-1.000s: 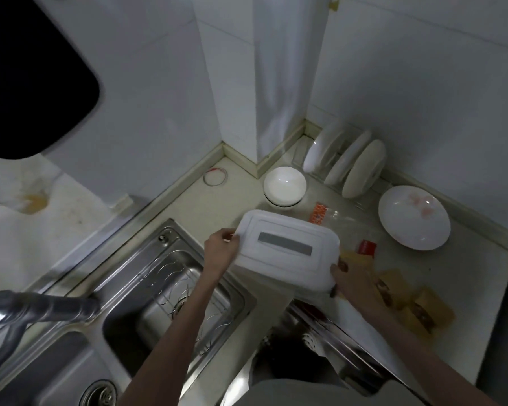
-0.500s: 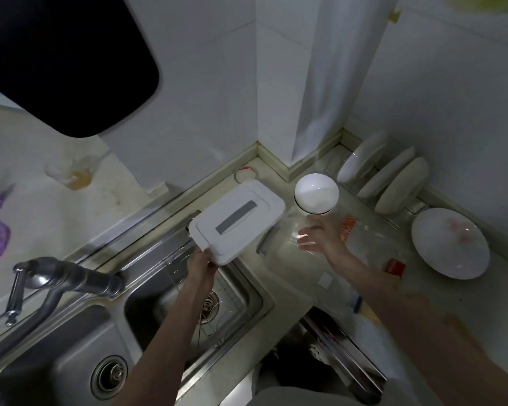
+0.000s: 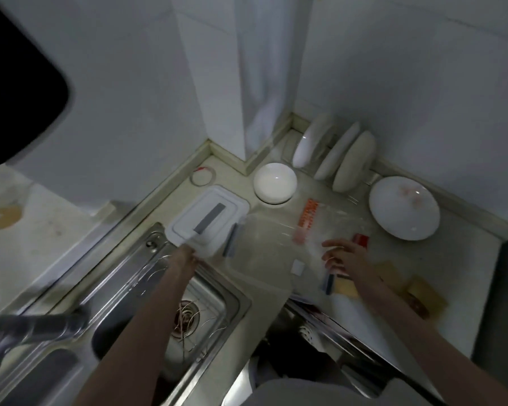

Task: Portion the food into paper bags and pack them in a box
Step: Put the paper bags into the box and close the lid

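Both hands blurred: left (image 3: 188,253) grip on lid (image 3: 207,222) unclear; right (image 3: 345,256) fingers spread.

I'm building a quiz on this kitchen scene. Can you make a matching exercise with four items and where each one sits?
Things:
1. white lid
2. white bowl
3. paper bags
4. large plate

Places:
A. flat on the counter at the right, by the wall
B. by the sink's edge
C. beside the right forearm
D. in front of the dish rack

Pairs: 1-B, 2-D, 3-C, 4-A
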